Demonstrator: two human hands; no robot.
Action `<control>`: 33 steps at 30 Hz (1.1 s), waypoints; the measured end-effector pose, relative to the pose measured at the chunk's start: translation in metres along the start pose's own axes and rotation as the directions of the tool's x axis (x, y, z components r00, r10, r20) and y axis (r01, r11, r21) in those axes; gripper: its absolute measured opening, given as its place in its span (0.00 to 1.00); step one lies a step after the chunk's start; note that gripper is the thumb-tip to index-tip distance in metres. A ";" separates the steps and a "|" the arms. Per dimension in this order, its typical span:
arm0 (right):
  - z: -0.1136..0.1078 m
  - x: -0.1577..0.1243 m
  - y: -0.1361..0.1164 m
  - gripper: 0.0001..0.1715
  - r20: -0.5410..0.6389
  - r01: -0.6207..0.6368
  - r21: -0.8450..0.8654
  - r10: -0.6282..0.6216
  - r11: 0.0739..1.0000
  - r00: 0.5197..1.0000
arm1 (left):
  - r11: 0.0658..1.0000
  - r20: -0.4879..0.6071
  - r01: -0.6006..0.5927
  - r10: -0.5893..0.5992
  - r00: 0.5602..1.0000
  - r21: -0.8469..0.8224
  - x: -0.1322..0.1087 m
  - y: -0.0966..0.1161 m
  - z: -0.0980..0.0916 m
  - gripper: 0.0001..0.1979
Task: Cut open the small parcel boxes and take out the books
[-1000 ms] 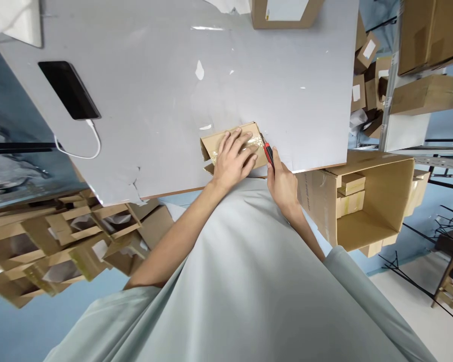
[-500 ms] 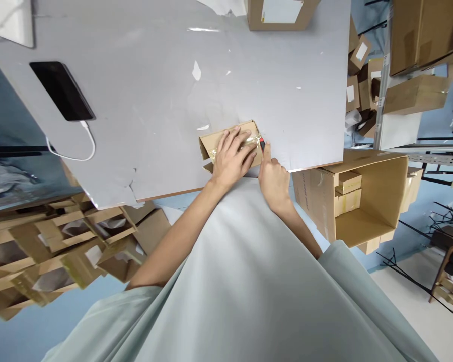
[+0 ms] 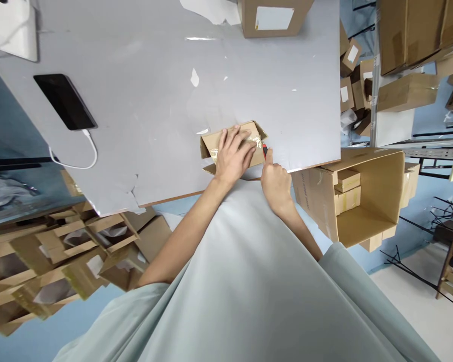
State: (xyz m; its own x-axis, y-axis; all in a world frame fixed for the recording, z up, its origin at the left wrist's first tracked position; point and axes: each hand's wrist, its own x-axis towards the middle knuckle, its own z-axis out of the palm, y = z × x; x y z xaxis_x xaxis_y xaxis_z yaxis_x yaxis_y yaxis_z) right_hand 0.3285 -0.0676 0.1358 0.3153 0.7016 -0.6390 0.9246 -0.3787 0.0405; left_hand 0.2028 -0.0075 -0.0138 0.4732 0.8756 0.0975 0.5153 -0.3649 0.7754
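A small taped cardboard box (image 3: 211, 142) lies near the front edge of the grey table (image 3: 166, 85). My left hand (image 3: 233, 158) rests flat on top of it, fingers stretched out and pressing it down. My right hand (image 3: 275, 182) is closed around a red and black utility knife (image 3: 265, 150), whose tip sits at the box's right end, where a flap stands slightly raised.
A black phone (image 3: 65, 101) on a white cable lies at the table's left. Another cardboard box (image 3: 274, 17) stands at the far edge. An open carton (image 3: 366, 196) with small boxes is at the right; a heap of empty cartons (image 3: 56, 251) lies left.
My right hand has drawn the knife back along the box's right end toward me, so less of the knife shows. The left hand has stayed on the box.
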 end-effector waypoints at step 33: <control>0.077 0.077 0.129 0.21 -0.343 0.047 0.584 0.194 0.810 0.919 | 0.925 -0.289 0.375 -0.345 0.893 0.054 -0.060 -0.004 -0.045 0.42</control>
State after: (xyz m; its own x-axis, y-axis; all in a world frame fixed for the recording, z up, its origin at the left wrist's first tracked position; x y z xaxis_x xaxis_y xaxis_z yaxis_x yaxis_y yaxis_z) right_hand 0.4552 -0.1091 0.0328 0.5421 0.7786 -0.3159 0.6394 -0.6262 -0.4461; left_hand 0.1405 -0.0442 0.0054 0.0381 0.9993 0.0000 0.6928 -0.0264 0.7206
